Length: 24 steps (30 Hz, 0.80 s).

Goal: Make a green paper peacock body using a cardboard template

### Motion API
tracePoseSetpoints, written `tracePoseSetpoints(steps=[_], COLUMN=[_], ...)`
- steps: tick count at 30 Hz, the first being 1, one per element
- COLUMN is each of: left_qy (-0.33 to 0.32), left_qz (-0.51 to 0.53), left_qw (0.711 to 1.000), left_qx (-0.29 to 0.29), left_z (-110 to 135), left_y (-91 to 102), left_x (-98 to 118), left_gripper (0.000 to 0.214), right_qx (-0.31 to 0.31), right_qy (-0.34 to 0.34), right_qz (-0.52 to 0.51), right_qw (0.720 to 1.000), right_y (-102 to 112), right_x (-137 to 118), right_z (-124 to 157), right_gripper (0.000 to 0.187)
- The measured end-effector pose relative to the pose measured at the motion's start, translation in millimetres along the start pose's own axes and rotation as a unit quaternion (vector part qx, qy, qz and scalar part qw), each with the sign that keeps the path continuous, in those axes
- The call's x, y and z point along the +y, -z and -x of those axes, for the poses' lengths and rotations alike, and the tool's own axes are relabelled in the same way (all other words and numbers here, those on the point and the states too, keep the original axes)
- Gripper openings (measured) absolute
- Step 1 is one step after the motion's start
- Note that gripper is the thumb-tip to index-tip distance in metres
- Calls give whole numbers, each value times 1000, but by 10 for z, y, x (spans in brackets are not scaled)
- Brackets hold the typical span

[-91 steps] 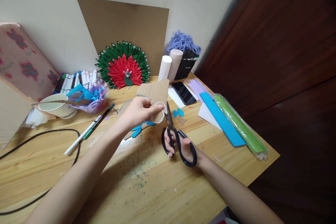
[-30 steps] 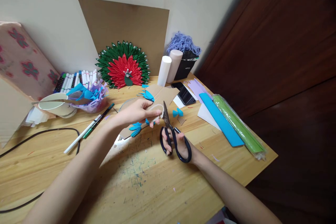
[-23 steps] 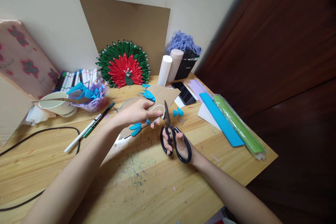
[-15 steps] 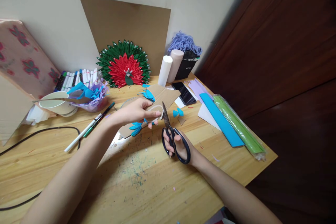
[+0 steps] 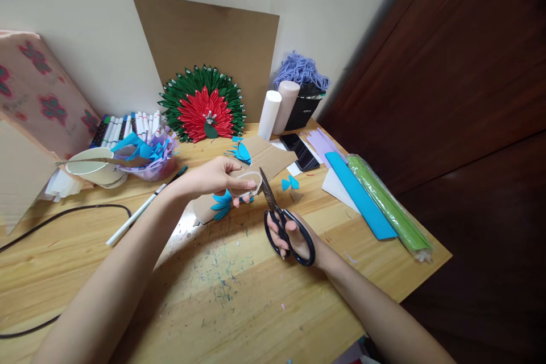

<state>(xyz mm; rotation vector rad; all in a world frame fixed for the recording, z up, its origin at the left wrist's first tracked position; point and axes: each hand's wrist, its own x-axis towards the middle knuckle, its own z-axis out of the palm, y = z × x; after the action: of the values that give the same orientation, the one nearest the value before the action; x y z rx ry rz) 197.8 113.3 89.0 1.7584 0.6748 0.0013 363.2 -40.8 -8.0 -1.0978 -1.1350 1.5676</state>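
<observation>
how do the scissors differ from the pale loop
The scissors are mostly dark; the pale loop is whitish. The scissors are longer and pointed; the pale loop is a thin, rounded band. The right hand holds the scissors, the left hand the pale loop. Both are held.

Centre: two hands [image 5: 219, 176], one pair of scissors [image 5: 276, 208], one ring [image 5: 259, 179]; three o'clock: one phone [image 5: 300, 152]; twelve: two tubes [image 5: 270, 115]; ten: one peacock [image 5: 207, 105]; nine: one cup [image 5: 104, 178], one bowl [image 5: 156, 170].

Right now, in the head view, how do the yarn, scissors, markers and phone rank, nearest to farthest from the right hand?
1. Scissors, held in the right hand.
2. Phone, beyond the hand.
3. Yarn, back by the wall.
4. Markers, back left.
</observation>
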Motion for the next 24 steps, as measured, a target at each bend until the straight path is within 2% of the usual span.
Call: tracePoseSetpoints(steps=[7,14,24], left_qy=[5,-22,-9], left_qz=[0,16,13], left_qw=[999,999,1000], left_qx=[49,-26,-27], left_z=[-1,-8,17], left_y=[-11,-11,31], left_x=[-6,-54,-12], left_gripper=[32,32,30], right_qx=[-44,-22,-3], right_qy=[6,19,27], right_qz=[-70,-48,1], right_qw=[997,998,1000], right_y=[-2,-90,-112], right_x=[-37,36,65], right_z=[-42,-45,-13], right_gripper=[75,77,73])
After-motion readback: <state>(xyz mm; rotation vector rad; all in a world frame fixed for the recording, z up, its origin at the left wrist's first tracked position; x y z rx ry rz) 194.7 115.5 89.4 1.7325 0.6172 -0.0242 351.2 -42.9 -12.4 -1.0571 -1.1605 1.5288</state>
